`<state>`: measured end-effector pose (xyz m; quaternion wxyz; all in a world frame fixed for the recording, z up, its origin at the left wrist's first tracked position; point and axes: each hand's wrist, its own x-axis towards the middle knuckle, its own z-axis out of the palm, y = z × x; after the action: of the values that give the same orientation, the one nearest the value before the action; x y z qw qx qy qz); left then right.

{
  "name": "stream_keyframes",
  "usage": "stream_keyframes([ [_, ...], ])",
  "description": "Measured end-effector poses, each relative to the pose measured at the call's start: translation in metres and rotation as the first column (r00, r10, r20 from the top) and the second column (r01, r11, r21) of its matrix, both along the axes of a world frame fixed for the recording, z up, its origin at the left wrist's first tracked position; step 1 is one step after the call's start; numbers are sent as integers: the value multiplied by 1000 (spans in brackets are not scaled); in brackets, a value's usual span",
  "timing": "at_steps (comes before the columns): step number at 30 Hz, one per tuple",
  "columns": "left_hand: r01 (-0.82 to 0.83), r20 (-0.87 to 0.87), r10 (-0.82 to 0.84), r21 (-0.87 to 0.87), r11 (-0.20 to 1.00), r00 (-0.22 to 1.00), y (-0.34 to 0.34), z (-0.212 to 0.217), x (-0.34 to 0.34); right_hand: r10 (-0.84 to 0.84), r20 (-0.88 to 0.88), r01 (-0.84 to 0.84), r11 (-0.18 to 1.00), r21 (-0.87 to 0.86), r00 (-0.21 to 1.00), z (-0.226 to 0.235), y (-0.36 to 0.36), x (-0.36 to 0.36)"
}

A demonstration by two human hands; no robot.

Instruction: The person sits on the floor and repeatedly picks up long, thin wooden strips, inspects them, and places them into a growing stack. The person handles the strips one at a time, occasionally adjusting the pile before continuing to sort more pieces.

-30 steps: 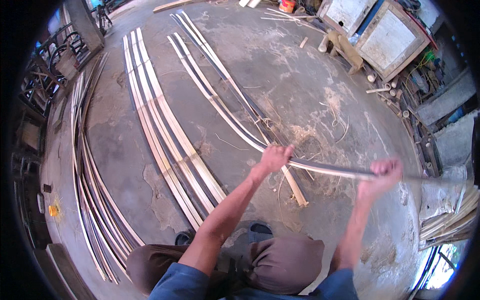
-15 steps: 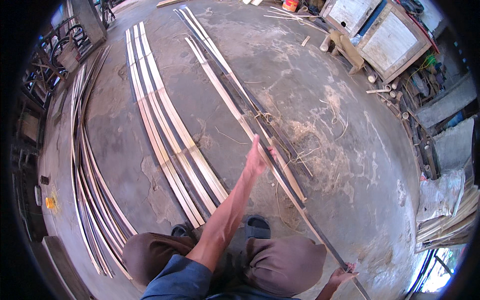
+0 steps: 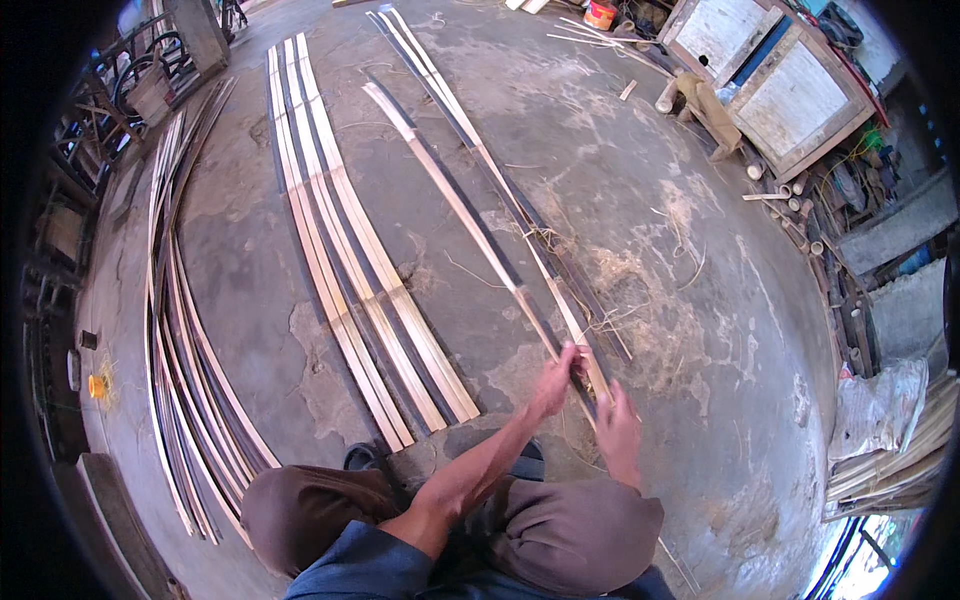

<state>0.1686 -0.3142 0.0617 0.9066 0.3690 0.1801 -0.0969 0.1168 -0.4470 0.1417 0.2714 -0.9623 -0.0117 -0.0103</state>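
My left hand (image 3: 562, 382) is closed around a long bamboo strip (image 3: 465, 225), pale on one part and dark on another, which runs from the far middle of the floor toward me. Right beside it, closer to my body, my right hand (image 3: 618, 425) has its fingers closed on the same strip. Where the strip goes past my right hand I cannot make out. Just right of it lie more bamboo strips (image 3: 487, 158), pale and dark, with thin fibres tangled across them.
Left of my hands several flat strips (image 3: 345, 240) lie side by side. Farther left is a loose bundle of narrow strips (image 3: 165, 330). A wooden cabinet (image 3: 800, 85) and bamboo pieces line the right, with a white sack (image 3: 880, 405) below. An orange tub (image 3: 600, 15) stands far back.
My right hand has come up and left from the lower right to beside my left hand. My left hand has moved nearer along the strip. The view has shifted slightly.
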Motion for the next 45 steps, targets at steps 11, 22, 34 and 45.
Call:
stream_keyframes([
  [11, -216, 138, 270, -315, 924, 953, 171, 19, 69, -95, -91, 87, 993, -80, 991, -31, -18, -46],
  [22, -87, 435, -115, 418, 904, 893, 102, 209, 71, -228, 83, 228, 974, 13, 970, -133, 21, -54],
  [34, -388, 706, -431, 686, 616, 562, -33, 239, 39, -242, -183, 220, 966, -132, 953, -161, -8, -67],
  [45, -233, 151, 210, 152, 961, 966, 93, 89, 56, -9, -45, 20, 965, 261, 999, 1, -15, 11],
])
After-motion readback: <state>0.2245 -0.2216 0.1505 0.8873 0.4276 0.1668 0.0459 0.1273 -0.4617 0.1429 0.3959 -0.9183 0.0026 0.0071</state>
